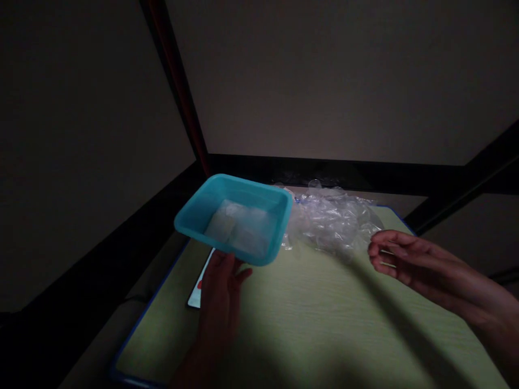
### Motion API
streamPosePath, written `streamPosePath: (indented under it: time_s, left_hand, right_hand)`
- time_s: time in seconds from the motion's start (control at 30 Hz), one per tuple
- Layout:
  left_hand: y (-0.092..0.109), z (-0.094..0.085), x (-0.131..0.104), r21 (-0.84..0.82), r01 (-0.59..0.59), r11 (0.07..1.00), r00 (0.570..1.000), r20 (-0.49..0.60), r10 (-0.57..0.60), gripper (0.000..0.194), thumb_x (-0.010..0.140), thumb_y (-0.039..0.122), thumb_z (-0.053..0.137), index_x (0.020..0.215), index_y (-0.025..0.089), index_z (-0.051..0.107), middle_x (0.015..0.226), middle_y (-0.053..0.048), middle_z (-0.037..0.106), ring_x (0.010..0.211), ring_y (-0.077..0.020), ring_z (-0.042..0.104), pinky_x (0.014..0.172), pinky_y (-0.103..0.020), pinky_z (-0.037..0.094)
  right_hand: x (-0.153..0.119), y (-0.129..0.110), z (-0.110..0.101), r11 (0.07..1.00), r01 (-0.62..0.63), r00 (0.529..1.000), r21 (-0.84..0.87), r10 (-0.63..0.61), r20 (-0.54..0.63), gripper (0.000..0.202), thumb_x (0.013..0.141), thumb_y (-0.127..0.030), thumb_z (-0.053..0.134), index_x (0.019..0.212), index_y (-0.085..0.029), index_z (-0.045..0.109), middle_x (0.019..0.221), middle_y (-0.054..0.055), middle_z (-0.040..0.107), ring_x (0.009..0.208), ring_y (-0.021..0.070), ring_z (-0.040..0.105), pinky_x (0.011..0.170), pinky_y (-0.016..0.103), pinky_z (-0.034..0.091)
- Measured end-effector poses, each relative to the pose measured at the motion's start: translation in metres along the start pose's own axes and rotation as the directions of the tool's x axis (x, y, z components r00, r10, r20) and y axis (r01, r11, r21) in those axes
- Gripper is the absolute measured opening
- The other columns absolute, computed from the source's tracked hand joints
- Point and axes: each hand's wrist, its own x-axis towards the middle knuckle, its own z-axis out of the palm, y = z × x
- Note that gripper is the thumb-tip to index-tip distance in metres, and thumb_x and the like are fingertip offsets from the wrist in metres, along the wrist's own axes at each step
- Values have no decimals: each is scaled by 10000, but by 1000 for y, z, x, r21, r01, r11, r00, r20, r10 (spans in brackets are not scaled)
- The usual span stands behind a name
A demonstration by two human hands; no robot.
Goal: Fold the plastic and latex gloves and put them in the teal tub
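Basin (243, 190) sits just past the fingers of my left hand (221, 286), closed on its near edge, the grip partly hidden underneath. I judge this a holding step; any next move calls for keeping the pale contents (243, 226) level. My right hand (421, 262) is empty, fingers loosely curled, gap showing, crumpled plastic (332, 221) beyond their tips.

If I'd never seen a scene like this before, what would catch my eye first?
Probably the bright turquoise plastic basin, tilted in the left hand above the table, with pale, blurry contents inside. Next comes the shiny heap of crumpled clear plastic at the table's far edge. The right hand hovers empty on the right, its fingers curled.
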Motion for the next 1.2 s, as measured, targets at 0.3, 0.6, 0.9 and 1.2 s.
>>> streamPosePath:
  time_s: [0.3,0.6,0.9,1.2]
  left_hand:
    - [-3,21,68,-144,-91,985,995,-56,83,199,601,156,659,588,176,461,538,68,583,518,-76,577,561,-191,451]
    - [-15,30,100,-119,-78,990,994,-89,68,147,686,102,551,596,169,457,521,70,566,511,-55,568,581,-173,464]
    - [-24,21,96,2,-44,999,996,-78,44,124,666,170,628,648,159,506,634,32,612,616,-98,633,582,-194,468]
    - [8,-84,17,758,-240,607,752,-250,610,219,628,358,663,717,196,546,571,53,500,468,-107,444,450,-234,349]
  right_hand:
    - [10,37,7,924,-173,985,341,168,44,222,587,-260,801,779,-214,698,756,-10,695,656,78,636,645,155,516]
    - [7,60,-1,882,-198,978,428,204,33,207,598,-224,793,785,-218,704,747,-16,700,670,80,638,655,151,516]
    - [11,68,-2,865,-218,972,453,235,19,228,580,-219,807,784,-217,704,742,-18,701,674,77,641,653,136,518]
    - [11,71,-2,862,-248,960,441,280,-7,247,548,-232,824,767,-233,711,745,-13,708,699,85,648,668,138,517]
